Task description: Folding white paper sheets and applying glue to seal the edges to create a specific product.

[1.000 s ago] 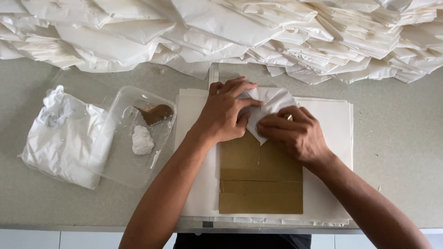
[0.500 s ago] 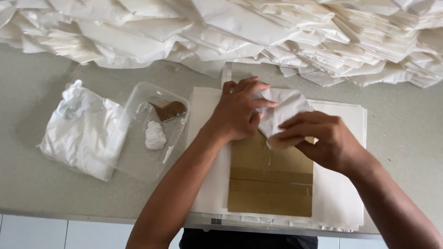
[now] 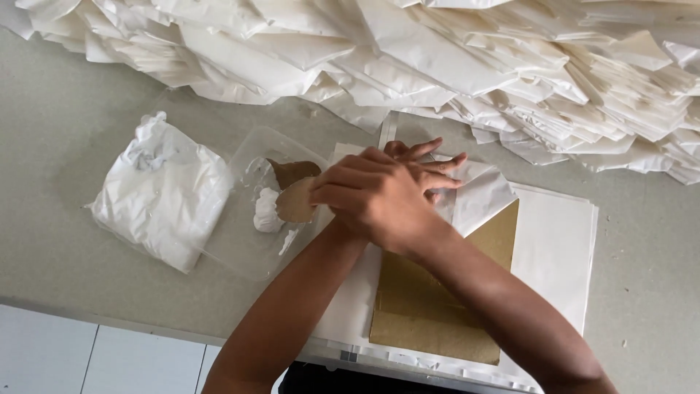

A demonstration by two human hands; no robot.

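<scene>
My arms cross over a brown card sheet (image 3: 437,306) that lies on a stack of white paper sheets (image 3: 554,248). My left hand (image 3: 432,155) rests with fingers spread on a folded white paper piece (image 3: 483,195) at the top of the brown sheet; most of this hand is hidden. My right hand (image 3: 372,198) lies over it and reaches left, its fingers closed on a small brown card scrap (image 3: 295,203). The scrap is over a clear plastic tray (image 3: 240,252), next to a lump of white paste (image 3: 266,216).
A tied clear plastic bag of white stuff (image 3: 164,201) sits left of the tray. A large heap of folded white paper pieces (image 3: 474,58) covers the back of the grey table. The table's front edge (image 3: 109,321) runs along the lower left.
My right hand left the white fold and swung left across my left hand to the tray, taking hold of the brown scrap. My left hand stayed on the fold.
</scene>
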